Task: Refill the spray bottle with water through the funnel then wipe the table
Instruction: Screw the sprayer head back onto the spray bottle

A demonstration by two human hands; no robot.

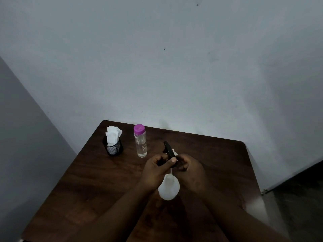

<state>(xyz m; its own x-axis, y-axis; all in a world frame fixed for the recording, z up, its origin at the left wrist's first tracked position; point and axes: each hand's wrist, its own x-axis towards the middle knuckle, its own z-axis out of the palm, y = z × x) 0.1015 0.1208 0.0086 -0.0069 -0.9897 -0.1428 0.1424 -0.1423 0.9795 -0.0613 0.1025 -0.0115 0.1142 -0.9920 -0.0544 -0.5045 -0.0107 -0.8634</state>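
Table (97,186), one spray bottle (168,186), two hands (155,169) (191,170)

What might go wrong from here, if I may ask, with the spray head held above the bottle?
1. The left hand and right hand both grip the spray head, so the bottle stands unheld. The tube, which seems to reach its neck, might drag it over.
2. The water bottle stands just behind the hands and could be knocked.
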